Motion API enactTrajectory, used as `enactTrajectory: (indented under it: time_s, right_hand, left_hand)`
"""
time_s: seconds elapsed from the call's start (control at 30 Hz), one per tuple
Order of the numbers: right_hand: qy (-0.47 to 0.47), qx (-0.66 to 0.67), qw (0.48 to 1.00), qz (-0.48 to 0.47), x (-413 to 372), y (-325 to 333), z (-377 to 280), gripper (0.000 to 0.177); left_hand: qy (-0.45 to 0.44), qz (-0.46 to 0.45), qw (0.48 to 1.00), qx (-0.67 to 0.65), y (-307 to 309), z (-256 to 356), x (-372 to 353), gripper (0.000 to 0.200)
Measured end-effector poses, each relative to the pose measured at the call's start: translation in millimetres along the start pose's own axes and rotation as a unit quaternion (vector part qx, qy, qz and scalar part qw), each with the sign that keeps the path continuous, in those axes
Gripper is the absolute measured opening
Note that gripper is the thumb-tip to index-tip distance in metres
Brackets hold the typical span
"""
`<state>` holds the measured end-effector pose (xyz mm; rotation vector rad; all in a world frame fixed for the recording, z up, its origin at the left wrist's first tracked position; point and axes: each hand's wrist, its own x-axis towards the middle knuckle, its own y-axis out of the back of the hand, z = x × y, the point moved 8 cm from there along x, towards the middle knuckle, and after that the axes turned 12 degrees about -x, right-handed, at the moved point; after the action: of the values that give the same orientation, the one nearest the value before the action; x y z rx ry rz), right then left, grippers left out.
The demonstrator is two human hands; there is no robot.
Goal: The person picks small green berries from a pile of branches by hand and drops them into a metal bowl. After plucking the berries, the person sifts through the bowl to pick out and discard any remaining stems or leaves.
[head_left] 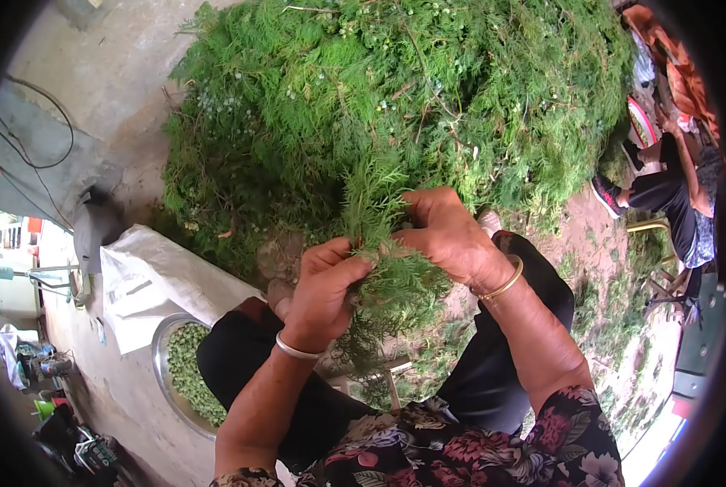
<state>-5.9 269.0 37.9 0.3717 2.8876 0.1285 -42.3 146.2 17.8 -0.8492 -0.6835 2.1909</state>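
My left hand (322, 288) and my right hand (448, 231) both grip one green feathery sprig (383, 276) held over my lap. The left hand closes around its lower stems; a silver bangle sits on that wrist. The right hand pinches the sprig higher up, with a gold bangle on its wrist. The sprig's top blends into a big heap of the same green branches (395, 97) lying on the ground in front of me.
A metal bowl (162, 357) with small green pieces sits at my left knee, beside a white sack (148, 280). Another person (671, 187) sits at the right edge. Bare concrete and a cable lie at the upper left; green scraps litter the ground.
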Motion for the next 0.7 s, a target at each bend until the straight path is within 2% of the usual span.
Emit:
enactTrajectory:
  time_s: [0.1,0.17,0.2,0.27,0.3,0.37,0.4,0.5,0.57,0.6,0.67,0.7]
  right_hand:
    - [0.014,-0.052,0.998,0.032,-0.1,9.0,-2.1,0.019]
    - [-0.095,0.045,0.98,0.17,-3.7,42.1,7.2,0.02]
    - [-0.044,0.115,0.98,0.154,4.6,58.3,9.8,0.023]
    - [-0.013,0.379,0.906,0.186,13.7,71.8,21.5,0.029]
    - [-0.01,0.374,0.908,0.189,10.6,73.3,17.3,0.029]
    - [0.029,0.458,0.882,0.107,6.3,60.9,0.6,0.036]
    - [0.032,0.452,0.885,0.106,3.5,58.8,-1.7,0.036]
    - [0.054,0.513,0.852,0.092,-5.5,44.9,-13.7,0.041]
    - [0.064,0.487,0.866,0.091,-12.4,31.7,-31.2,0.04]
    - [0.071,0.465,0.878,0.091,-15.0,25.0,-38.7,0.04]
    - [0.108,0.45,0.883,0.076,-19.9,9.9,-58.4,0.038]
    - [0.123,0.437,0.889,0.055,-22.8,-5.9,-75.4,0.038]
  left_hand:
    - [-0.018,0.019,1.0,0.011,1.7,6.5,-3.9,0.017]
    - [-0.037,0.029,0.999,0.024,4.2,17.2,-8.8,0.015]
    - [-0.032,0.049,0.998,0.015,7.6,22.2,-10.8,0.013]
    - [-0.023,0.06,0.998,0.001,17.9,24.4,-8.1,0.011]
    - [-0.039,0.058,0.997,-0.027,30.4,23.4,-1.8,0.01]
    - [-0.042,0.077,0.992,-0.089,41.3,23.1,2.3,0.009]
    - [-0.045,0.073,0.992,-0.094,41.7,24.5,2.9,0.009]
    - [-0.037,0.067,0.99,-0.122,43.3,26.1,3.4,0.007]
    - [-0.072,-0.009,0.996,-0.055,30.1,32.6,0.5,0.006]
    - [-0.078,-0.007,0.995,-0.061,29.4,32.4,0.4,0.006]
    - [-0.029,0.026,0.991,-0.125,34.9,21.7,2.5,0.009]
    - [-0.26,-0.026,0.947,0.185,24.8,55.1,-8.4,0.012]
